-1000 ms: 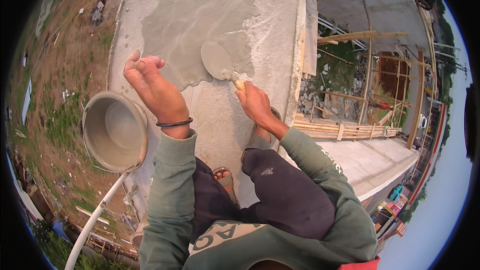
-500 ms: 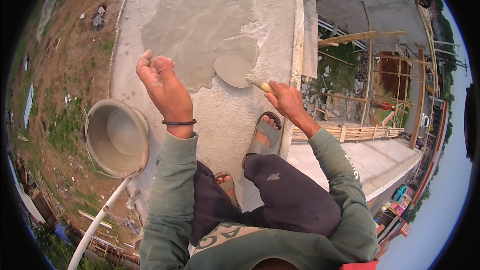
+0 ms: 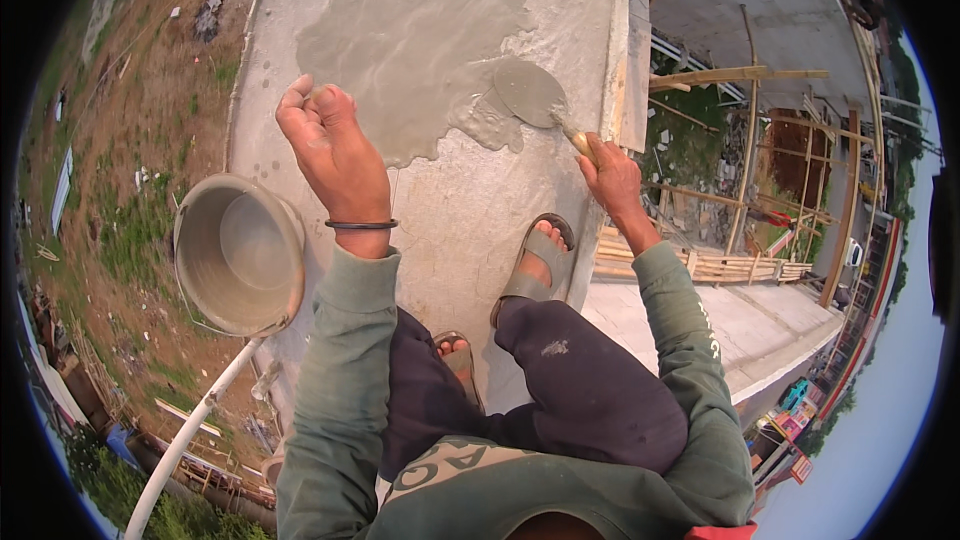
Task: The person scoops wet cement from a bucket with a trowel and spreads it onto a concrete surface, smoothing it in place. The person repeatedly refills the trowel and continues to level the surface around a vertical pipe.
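My right hand [image 3: 612, 180] is closed around the pale handle of a trowel [image 3: 530, 93] with a rounded, mortar-coated blade. The blade lies at the right edge of a wet grey patch of mortar [image 3: 400, 50], beside a small lumpy smear. My left hand [image 3: 338, 155], wearing a dark wristband, is raised over the slab [image 3: 455, 210] near the patch's left side. Its fingers are loosely curled in, and I see nothing in them. Below and left of that hand is a grey bucket [image 3: 290, 285], tilted toward view, with only a grey coating visible inside.
My sandalled feet [image 3: 540, 260] rest on the slab. Its left edge drops to earth and grass [image 3: 130, 210]. Beyond the right edge are bamboo poles [image 3: 740, 75], rubble and a lower concrete ledge [image 3: 720, 325]. A pale pipe [image 3: 195, 430] runs below the bucket.
My right hand and the trowel have moved up and to the right, and a lumpy smear of mortar now shows beside the blade. My left hand has risen slightly.
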`<control>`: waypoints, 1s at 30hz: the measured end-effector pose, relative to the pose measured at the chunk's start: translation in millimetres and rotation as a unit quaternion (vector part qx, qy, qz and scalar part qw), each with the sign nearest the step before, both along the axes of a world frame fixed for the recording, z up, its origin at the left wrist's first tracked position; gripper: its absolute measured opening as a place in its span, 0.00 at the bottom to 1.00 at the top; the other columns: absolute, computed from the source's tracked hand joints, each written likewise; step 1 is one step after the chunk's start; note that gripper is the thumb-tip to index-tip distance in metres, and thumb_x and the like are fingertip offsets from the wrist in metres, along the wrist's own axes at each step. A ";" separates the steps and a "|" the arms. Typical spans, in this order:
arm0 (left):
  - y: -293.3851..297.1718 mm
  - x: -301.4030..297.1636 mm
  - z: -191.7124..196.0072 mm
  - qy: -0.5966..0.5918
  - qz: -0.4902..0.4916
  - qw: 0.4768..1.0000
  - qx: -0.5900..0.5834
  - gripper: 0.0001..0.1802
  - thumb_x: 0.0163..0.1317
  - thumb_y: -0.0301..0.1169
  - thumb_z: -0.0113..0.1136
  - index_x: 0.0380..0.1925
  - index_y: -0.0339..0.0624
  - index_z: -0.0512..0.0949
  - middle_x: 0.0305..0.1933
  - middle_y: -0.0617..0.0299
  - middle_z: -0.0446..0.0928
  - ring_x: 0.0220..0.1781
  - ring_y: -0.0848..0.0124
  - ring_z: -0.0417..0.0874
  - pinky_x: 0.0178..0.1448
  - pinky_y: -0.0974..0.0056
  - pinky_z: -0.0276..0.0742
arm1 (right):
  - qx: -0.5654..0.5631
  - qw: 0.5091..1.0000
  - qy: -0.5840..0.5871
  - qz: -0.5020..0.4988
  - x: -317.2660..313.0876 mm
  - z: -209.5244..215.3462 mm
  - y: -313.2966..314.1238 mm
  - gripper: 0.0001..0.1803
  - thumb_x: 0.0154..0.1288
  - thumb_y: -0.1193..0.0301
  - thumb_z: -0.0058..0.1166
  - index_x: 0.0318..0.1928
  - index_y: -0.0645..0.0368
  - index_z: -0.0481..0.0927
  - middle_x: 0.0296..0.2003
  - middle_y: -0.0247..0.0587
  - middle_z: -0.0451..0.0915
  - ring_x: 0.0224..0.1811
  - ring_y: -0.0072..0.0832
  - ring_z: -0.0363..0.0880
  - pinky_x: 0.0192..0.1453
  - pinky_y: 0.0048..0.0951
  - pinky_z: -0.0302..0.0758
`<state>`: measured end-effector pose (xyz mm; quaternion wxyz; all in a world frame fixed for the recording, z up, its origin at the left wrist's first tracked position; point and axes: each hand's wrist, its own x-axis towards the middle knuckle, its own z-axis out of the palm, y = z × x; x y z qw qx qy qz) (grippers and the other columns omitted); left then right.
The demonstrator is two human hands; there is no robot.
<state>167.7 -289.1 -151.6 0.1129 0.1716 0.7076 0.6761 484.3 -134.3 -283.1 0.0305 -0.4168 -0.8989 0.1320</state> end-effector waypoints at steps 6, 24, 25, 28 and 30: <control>-3.8 -5.1 3.2 -0.006 0.012 1.000 -0.003 0.26 0.77 0.44 0.48 0.60 0.32 0.63 0.43 0.59 0.73 0.47 0.72 0.74 0.57 0.65 0.71 | -0.047 0.998 -0.036 0.029 7.8 8.7 -46.6 0.24 0.62 0.63 0.63 0.59 0.49 0.78 0.32 0.43 0.79 0.31 0.46 0.82 0.33 0.43 0.78; -36.2 -27.9 13.6 -0.001 0.063 0.998 -0.001 0.26 0.78 0.47 0.46 0.61 0.34 0.64 0.39 0.60 0.73 0.45 0.71 0.73 0.58 0.64 0.69 | 0.093 0.992 0.032 0.077 -114.0 14.6 105.5 0.20 0.60 0.62 0.64 0.53 0.49 0.80 0.29 0.45 0.80 0.32 0.47 0.83 0.34 0.47 0.78; -39.0 -29.8 14.4 -0.004 0.066 0.998 -0.004 0.26 0.78 0.46 0.46 0.61 0.33 0.64 0.39 0.60 0.73 0.46 0.71 0.73 0.59 0.64 0.68 | 0.117 0.992 0.026 0.030 -123.7 12.6 127.5 0.20 0.60 0.62 0.64 0.52 0.50 0.80 0.30 0.46 0.81 0.33 0.47 0.83 0.36 0.47 0.79; -47.7 -33.2 18.1 -0.011 0.080 0.997 -0.007 0.26 0.79 0.46 0.45 0.62 0.33 0.63 0.39 0.60 0.73 0.46 0.71 0.73 0.61 0.63 0.67 | 0.091 0.993 -0.030 -0.074 -147.7 2.4 166.2 0.20 0.60 0.62 0.64 0.52 0.53 0.81 0.34 0.49 0.84 0.36 0.49 0.84 0.39 0.48 0.79; -54.8 -36.3 21.2 -0.013 0.082 0.996 -0.009 0.26 0.79 0.45 0.44 0.62 0.33 0.63 0.39 0.61 0.73 0.46 0.71 0.73 0.62 0.62 0.66 | 0.054 0.997 0.027 0.041 -149.5 -4.0 161.6 0.20 0.59 0.63 0.65 0.51 0.54 0.81 0.37 0.50 0.84 0.37 0.49 0.84 0.40 0.49 0.79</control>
